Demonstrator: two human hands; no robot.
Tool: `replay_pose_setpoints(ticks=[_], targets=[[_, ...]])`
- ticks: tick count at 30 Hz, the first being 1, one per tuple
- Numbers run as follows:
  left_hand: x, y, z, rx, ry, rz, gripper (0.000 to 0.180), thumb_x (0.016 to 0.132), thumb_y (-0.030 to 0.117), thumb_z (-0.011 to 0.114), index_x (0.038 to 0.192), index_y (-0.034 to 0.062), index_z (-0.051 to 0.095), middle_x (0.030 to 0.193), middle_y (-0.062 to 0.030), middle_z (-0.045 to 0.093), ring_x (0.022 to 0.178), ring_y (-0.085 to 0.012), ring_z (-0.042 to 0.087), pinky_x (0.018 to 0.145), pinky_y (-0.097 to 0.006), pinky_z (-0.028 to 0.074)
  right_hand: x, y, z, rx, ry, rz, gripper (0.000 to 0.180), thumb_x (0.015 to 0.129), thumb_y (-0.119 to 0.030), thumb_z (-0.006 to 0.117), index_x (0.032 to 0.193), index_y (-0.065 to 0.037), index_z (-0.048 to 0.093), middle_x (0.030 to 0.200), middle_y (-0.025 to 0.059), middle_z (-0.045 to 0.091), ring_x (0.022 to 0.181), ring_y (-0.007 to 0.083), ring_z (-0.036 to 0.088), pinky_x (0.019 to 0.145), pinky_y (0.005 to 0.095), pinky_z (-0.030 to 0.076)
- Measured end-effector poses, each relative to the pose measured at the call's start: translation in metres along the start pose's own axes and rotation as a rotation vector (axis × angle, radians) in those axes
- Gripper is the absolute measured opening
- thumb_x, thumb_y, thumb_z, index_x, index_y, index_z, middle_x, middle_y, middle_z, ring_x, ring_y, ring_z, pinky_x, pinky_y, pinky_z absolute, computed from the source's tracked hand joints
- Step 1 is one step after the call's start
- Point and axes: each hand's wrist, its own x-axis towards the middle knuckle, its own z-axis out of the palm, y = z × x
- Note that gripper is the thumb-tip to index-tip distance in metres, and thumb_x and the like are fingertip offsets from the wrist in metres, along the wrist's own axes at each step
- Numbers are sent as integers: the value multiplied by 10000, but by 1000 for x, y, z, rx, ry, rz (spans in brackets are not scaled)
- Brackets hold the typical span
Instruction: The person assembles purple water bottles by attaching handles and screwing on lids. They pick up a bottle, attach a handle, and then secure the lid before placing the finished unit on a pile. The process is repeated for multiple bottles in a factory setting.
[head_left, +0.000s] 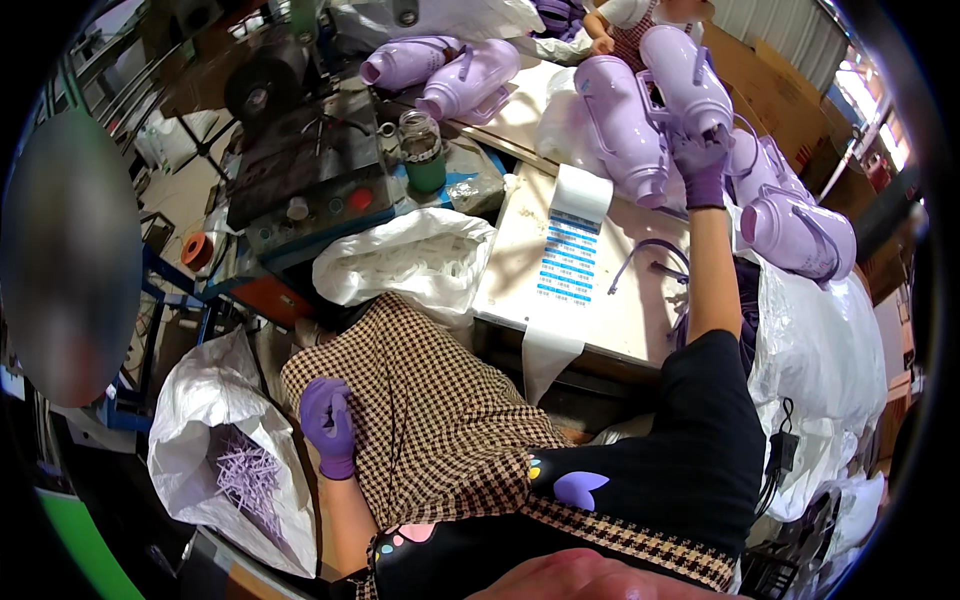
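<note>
My right hand, in a purple glove, reaches far out to the upper right. Its fingers are closed round the narrow end of a lilac thermos jug shell, which tilts down toward me. Beside it stands another lilac shell with a side handle, leaning on the table. My left hand, also gloved in purple, rests by my lap over a checked apron. Its fingers are curled in, and whatever they may hold is hidden.
A label sheet and purple straps lie on the white table. Further lilac shells sit at right. White sacks stand near me, one holding lilac strips. A machine and jar are left; another person is behind.
</note>
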Motion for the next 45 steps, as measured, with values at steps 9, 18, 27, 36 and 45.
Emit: replay_pose_setpoints(ticks=[9, 18, 27, 36, 45], targets=[[-7, -20, 4, 67, 78, 69, 121, 856, 77, 719, 964, 48, 766, 959, -110, 741, 905, -312, 678, 857, -413, 530, -74, 60, -28, 458, -489, 407, 466, 1034, -309, 503, 1421, -49, 510, 1351, 197, 573, 1234, 331, 562, 1063, 460, 432], [-22, -24, -6, -95, 162, -77, 131, 927, 100, 679, 992, -3, 726, 967, -125, 732, 866, -251, 696, 804, -356, 555, -368, 217, 165, 876, -908, 1121, 677, 1022, -411, 516, 1581, -90, 311, 1512, 167, 481, 1313, 324, 519, 1025, 425, 444], [-26, -20, -21, -655, 348, -398, 204, 1016, 144, 587, 978, -33, 682, 958, -102, 707, 898, -181, 676, 852, -317, 549, -467, 289, 149, 1076, -645, 1592, 618, 1043, -417, 479, 1592, -183, 320, 1477, 175, 535, 1355, 278, 497, 1098, 427, 384], [-36, -45, -43, -330, 546, -437, 275, 1031, 154, 517, 877, 2, 686, 954, -94, 705, 901, -184, 669, 878, -324, 532, -462, 298, 137, 987, -661, 1619, 620, 1047, -454, 458, 1603, -239, 290, 1515, 152, 502, 1321, 287, 504, 1084, 430, 376], [-282, -89, -207, -461, 1452, -956, 255, 943, 293, 623, 1075, 75, 610, 1001, -57, 641, 815, -180, 612, 770, -292, 515, -465, 298, 138, 984, -626, 1604, 608, 1060, -445, 428, 1598, -195, 297, 1511, 151, 507, 1361, 281, 495, 1095, 430, 374]])
